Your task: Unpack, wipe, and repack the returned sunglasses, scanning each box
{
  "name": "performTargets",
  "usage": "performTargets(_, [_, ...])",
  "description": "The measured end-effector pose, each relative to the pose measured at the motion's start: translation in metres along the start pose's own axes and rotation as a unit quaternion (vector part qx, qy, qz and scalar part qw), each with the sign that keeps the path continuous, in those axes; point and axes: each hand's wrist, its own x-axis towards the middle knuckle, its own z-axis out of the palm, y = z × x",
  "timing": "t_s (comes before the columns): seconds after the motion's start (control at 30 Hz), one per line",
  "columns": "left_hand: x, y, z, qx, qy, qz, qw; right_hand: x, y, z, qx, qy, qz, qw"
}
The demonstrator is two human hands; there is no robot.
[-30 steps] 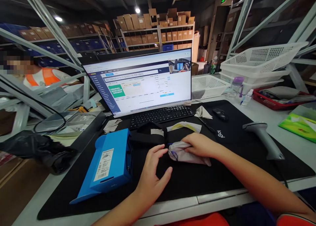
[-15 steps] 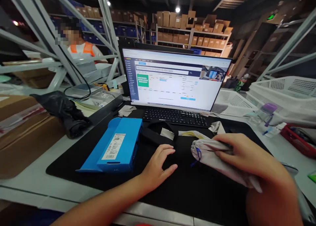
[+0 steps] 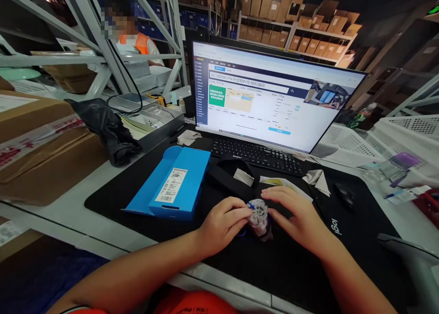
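Note:
A small grey drawstring pouch (image 3: pixel 259 216) with a blue cord sits on the black desk mat (image 3: pixel 295 263), bunched at its mouth. My left hand (image 3: pixel 222 225) pinches the pouch's gathered end with closed fingers. My right hand (image 3: pixel 298 218) lies over the pouch's other side, fingers curled against it. A blue box (image 3: pixel 174 186) with a white label lies open just left of my hands. A black strap-like item (image 3: pixel 224 174) with a white tag rests behind the pouch.
A monitor (image 3: pixel 270 97) and black keyboard (image 3: pixel 257 154) stand behind. A black mouse (image 3: pixel 345 196) lies to the right; white baskets (image 3: pixel 408 138) and a grey scanner (image 3: pixel 411 254) sit further right. Cardboard boxes (image 3: pixel 37 145) and a black bag (image 3: pixel 109 129) are left. A person in an orange vest (image 3: pixel 137 44) works beyond the shelving.
My view has swung left. My right hand brought the pouch back down to the mat, and my left hand moved in and pinched its mouth.

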Motion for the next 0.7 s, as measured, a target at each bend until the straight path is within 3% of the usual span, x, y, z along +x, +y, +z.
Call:
performTargets(0.2, [-0.003,0.002,-0.002,0.042,-0.014,0.034,0.998,-0.006,-0.016,-0.005,0.044,-0.058,-0.003,0.997])
performTargets(0.4, [0.001,0.013,-0.006,0.108,0.005,0.041,0.993,-0.008,-0.009,0.014,0.055,0.020,0.026,0.998])
performTargets(0.6, [0.012,0.016,-0.013,0.073,-0.070,0.046,0.994,-0.008,-0.011,0.030,0.000,0.031,-0.024,0.999])
performTargets(0.7, [0.014,0.016,-0.016,0.093,-0.110,0.046,0.989,-0.007,-0.016,0.028,-0.068,-0.010,-0.072,0.995])
